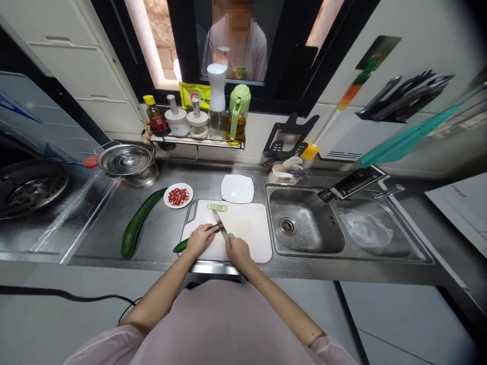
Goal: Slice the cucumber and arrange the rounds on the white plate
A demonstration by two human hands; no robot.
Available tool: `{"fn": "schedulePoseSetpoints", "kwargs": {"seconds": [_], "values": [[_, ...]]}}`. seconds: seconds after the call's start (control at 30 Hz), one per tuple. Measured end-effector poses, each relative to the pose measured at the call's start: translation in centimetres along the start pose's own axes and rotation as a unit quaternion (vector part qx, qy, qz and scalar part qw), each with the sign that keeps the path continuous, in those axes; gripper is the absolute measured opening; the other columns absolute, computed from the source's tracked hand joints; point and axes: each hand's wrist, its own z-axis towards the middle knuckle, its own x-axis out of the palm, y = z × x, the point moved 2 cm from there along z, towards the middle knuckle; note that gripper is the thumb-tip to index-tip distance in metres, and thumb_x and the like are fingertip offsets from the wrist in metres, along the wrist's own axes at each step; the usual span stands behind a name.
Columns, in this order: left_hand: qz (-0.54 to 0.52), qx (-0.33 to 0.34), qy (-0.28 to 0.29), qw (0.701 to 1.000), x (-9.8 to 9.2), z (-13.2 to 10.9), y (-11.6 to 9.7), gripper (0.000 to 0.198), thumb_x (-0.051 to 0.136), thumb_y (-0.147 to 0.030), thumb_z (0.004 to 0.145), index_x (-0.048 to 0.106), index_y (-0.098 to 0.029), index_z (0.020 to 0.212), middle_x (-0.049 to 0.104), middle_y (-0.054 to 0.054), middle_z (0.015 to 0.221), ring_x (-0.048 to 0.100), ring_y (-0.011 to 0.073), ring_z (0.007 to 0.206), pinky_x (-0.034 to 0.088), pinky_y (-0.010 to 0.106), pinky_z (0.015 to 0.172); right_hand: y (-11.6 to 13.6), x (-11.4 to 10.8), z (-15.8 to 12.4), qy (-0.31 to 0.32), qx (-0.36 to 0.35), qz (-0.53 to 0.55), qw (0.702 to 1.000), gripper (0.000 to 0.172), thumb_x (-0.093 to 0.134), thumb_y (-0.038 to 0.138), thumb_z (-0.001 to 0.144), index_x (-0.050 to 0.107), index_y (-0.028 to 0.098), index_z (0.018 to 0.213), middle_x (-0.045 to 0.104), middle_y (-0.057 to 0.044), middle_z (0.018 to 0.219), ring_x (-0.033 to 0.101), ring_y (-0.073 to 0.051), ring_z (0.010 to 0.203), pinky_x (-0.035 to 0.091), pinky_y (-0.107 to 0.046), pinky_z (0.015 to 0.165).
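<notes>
A white cutting board lies on the steel counter in front of me. My left hand is closed over a cucumber piece, whose green end sticks out to the left off the board. My right hand grips a knife by its handle, and the blade points away from me, meeting the cucumber's cut end. A short row of thin cucumber slices lies near the board's far edge.
A whole cucumber lies left of the board. Behind it sit a small plate of chopped red chilli and an empty white plate. A sink is at right, a lidded pot at back left, and condiment bottles on a shelf.
</notes>
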Motion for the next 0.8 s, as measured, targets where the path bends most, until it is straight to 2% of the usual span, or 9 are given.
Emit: {"fn": "schedulePoseSetpoints", "kwargs": {"seconds": [0.5,0.8], "values": [[0.001,0.029,-0.041,0.999,0.24,-0.02,0.27,0.031,0.052,-0.028,0.091,0.066,-0.029,0.120,0.065,0.004,0.115,0.058,0.0171,0.100,0.048,0.031,0.091,0.37,0.17,0.00,0.015,0.008,0.006,1.000,0.030,0.031,0.027,0.099,0.055,0.015,0.112,0.070,-0.013,0.095,0.066,-0.023,0.092,0.041,-0.029,0.074],[-0.007,0.033,-0.039,0.999,0.22,0.04,0.34,0.031,0.053,-0.028,0.091,0.066,-0.029,0.119,0.065,0.004,0.115,0.058,0.0169,0.101,0.048,0.031,0.092,0.76,0.27,0.18,0.023,0.011,0.007,1.000,0.030,0.031,0.025,0.099,0.054,0.013,0.114,0.069,-0.015,0.097,0.066,-0.024,0.095,0.042,-0.030,0.076]]}}
